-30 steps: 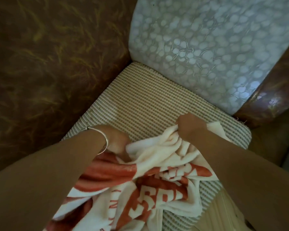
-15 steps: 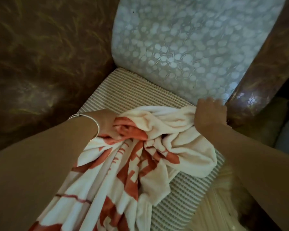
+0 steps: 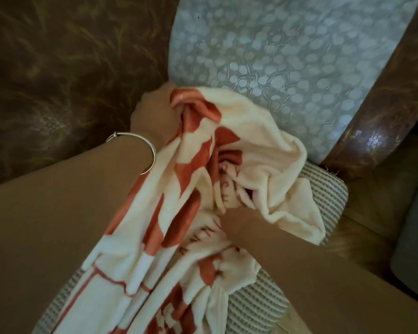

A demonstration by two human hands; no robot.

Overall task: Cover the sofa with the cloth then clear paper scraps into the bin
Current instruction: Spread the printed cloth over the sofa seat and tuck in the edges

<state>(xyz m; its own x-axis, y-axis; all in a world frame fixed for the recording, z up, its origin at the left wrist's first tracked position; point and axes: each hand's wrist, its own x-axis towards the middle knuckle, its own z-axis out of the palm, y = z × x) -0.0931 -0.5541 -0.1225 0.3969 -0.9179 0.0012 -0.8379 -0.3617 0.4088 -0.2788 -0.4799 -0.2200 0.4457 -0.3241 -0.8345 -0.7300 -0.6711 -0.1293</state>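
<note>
This is a home, most likely a living room. A sofa [image 3: 65,75] upholstered in dark brown patterned fabric fills the view, with a pale blue-grey back cushion [image 3: 287,63] embossed with rounded pebble shapes and a ribbed beige seat pad [image 3: 323,196] under it. A soft cream cloth [image 3: 258,145] with rust-red print lies bunched across the seat, a padded brown armrest [image 3: 381,112] stands at the right edge, and a second grey cushion [image 3: 415,249] shows beyond it, all household furnishings in dim indoor light.
</note>
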